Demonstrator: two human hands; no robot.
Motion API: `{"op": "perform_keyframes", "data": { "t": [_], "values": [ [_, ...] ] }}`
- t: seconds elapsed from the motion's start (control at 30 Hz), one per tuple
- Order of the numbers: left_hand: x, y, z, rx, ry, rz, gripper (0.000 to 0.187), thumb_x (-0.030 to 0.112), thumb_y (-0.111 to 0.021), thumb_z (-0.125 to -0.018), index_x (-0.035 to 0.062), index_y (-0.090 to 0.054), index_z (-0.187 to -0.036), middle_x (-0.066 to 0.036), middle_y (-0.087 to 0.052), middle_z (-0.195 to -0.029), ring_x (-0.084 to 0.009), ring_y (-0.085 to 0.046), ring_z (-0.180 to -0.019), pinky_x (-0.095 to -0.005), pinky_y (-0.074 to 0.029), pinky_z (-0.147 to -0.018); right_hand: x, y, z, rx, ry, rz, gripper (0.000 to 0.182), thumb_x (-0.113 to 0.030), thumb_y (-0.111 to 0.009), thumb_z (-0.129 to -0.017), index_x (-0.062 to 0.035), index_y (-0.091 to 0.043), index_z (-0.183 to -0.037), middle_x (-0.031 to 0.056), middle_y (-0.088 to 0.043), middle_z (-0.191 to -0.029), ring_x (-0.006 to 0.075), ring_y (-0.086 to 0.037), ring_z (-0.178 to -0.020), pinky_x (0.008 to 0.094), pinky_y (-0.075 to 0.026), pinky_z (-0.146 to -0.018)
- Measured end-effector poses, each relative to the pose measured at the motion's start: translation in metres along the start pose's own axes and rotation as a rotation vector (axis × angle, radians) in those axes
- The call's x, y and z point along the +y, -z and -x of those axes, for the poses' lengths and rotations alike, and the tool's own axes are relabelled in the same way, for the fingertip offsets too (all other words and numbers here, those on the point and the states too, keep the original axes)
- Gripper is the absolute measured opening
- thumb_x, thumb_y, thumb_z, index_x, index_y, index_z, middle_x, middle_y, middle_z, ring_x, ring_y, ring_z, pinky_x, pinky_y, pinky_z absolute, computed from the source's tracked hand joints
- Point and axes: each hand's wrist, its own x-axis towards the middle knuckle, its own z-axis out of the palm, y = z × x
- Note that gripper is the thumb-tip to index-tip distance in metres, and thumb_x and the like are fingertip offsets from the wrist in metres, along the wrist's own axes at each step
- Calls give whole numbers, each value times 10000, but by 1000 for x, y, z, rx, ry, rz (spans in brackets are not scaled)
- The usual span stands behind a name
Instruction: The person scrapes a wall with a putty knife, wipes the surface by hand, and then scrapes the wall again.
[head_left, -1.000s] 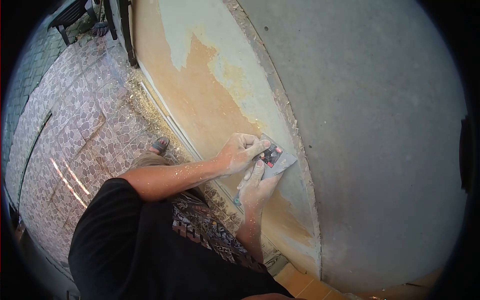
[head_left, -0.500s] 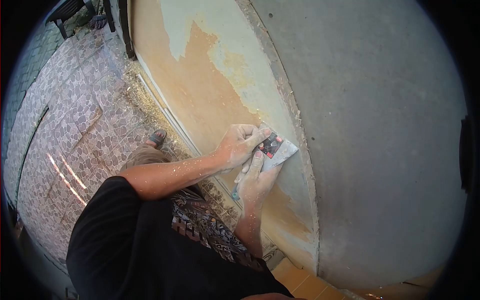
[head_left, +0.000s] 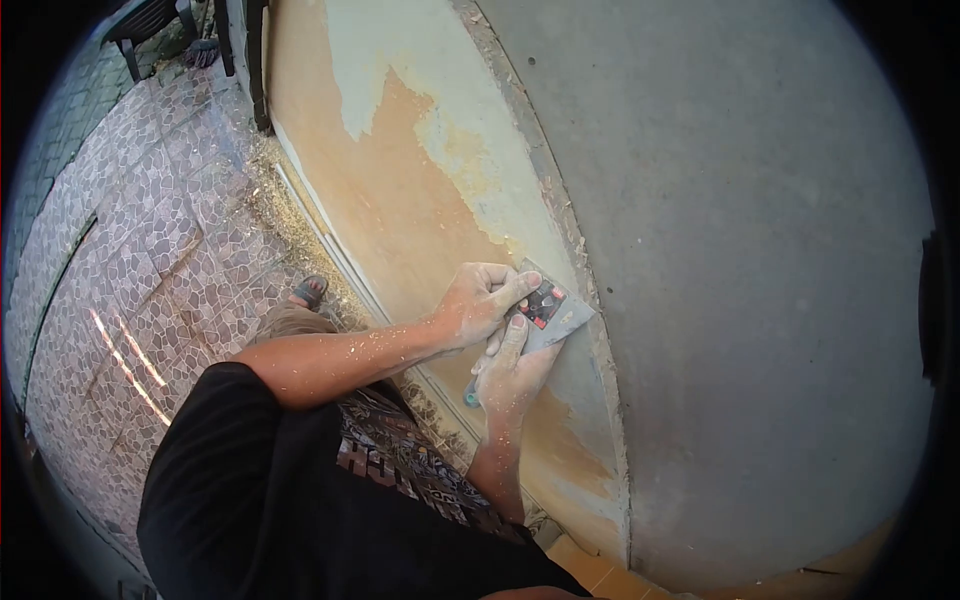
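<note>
A scraper with a wide grey blade (head_left: 572, 318) is held just above the wall surface, with a black and red label (head_left: 543, 303) on its blade. My right hand (head_left: 512, 372) is closed around the scraper from below, its thumb lying on the blade next to the label. The teal end of the handle (head_left: 471, 393) shows below the fingers. My left hand (head_left: 482, 303) is closed at the scraper's upper left edge, with its thumb pressed on the label's corner. Pale dust covers both hands. The fingers behind the blade are partly hidden.
The wall (head_left: 400, 190) has orange and pale patches, with a rough ledge (head_left: 560, 205) beside a grey surface (head_left: 740, 250). Yellowish shavings (head_left: 285, 215) lie along its foot. A patterned floor (head_left: 140, 250), a sandalled foot (head_left: 312, 290) and a dark chair (head_left: 135, 35) are at left.
The view has shifted slightly. Both hands still hold the scraper, with the left thumb still on the label's corner and the blade tilted a little differently.
</note>
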Motion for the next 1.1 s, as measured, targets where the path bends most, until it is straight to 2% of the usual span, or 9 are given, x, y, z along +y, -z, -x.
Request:
{"op": "perform_keyframes", "data": {
  "t": [0.13, 0.2, 0.23, 0.33, 0.47, 0.8, 0.93, 1.07, 1.1],
  "values": [
    [17, 12, -13, 22, -158, -5, 349, 282, -607, -982, 8, -642, -769, -28, -618, -661, -66, -521, -466, -238, -392, -337, 14, -8, -15, 31, 19, 22, 502, -98, -478, -994, 17, -241, -1421, 135, -566, -1050, 101, -529, -578, 238, -439, -469],
    [19, 9, -4, 38, -128, 66, 348, 284, -609, -981, 3, -646, -777, -30, -617, -658, -65, -520, -465, -235, -393, -342, 25, -8, -19, 44, 197, 255, 340, -102, -451, -1012, 4, -322, -1308, 70, -532, -827, 81, -460, -499, 224, -408, -391],
    [16, 10, -3, 24, -87, 61, 353, 285, -613, -978, 3, -639, -768, -34, -611, -643, -67, -518, -449, -232, -394, -340, -13, -15, -5, -17, -139, 27, 482, -79, -468, -997, 23, -256, -1418, 153, -577, -1104, 112, -535, -622, 244, -450, -538],
    [1, 12, -10, 44, -104, 31, 377, 290, -616, -976, 8, -605, -726, -42, -588, -594, -82, -509, -395, -229, -391, -323, 8, -11, 3, 77, 28, 46, 447, -71, -464, -998, 24, -277, -1392, 137, -577, -1052, 107, -521, -606, 238, -447, -513],
    [6, 13, -2, -25, 10, 3, 387, 297, -600, -985, 7, -601, -729, -38, -581, -586, -89, -492, -367, -240, -370, -302, 9, -14, 4, 55, -61, 35, 398, -77, -455, -1001, 25, -297, -1352, 103, -543, -941, 94, -491, -564, 228, -416, -426],
    [8, 14, -3, -25, 23, -37, 388, 314, -589, -991, 17, -598, -741, -35, -587, -598, -76, -482, -373, -230, -362, -317, 12, -18, 7, 79, -22, -6, 373, -87, -463, -1008, 50, -311, -1319, 127, -557, -988, 100, -505, -599, 248, -464, -527],
    [3, 10, -5, -27, -95, -55, 387, 312, -591, -991, 30, -585, -726, -19, -581, -602, -62, -503, -420, -223, -384, -352, 28, -15, 8, 170, 148, 125, 414, -86, -468, -1006, 51, -291, -1354, 135, -558, -1006, 103, -509, -611, 246, -452, -538],
    [18, 11, 4, -102, -34, -208, 297, 258, -603, -985, -9, -656, -866, -18, -617, -668, -66, -565, -541, -212, -436, -448, 8, -11, 9, 122, 39, -59, 386, -117, -482, -1007, 32, -313, -1320, 102, -552, -872, 95, -496, -564, 227, -408, -442],
    [15, 12, 4, 19, -275, -337, 265, 236, -622, -970, -12, -661, -889, -27, -629, -686, -87, -595, -599, -234, -474, -531, 5, -9, 10, 138, 49, -83, 335, -126, -474, -1013, 16, -334, -1282, 76, -522, -785, 90, -474, -532, 231, -404, -415]
  ]
}}
